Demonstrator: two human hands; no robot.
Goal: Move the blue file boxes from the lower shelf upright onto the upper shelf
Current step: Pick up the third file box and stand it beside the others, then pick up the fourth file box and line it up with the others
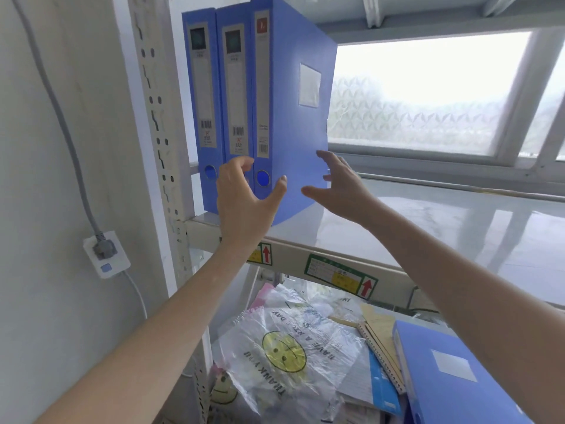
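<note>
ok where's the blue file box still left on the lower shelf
Lying flat at the head view's bottom right, the blue plastic file box sits beside a spiral notebook, under the right forearm.

At six o'clock I read "THANK YOU" and "HAVE A NICE DAY" on the smiley plastic bag. Red arrows mark the shelf-edge stickers; spine labels on the file boxes are illegible.
</note>
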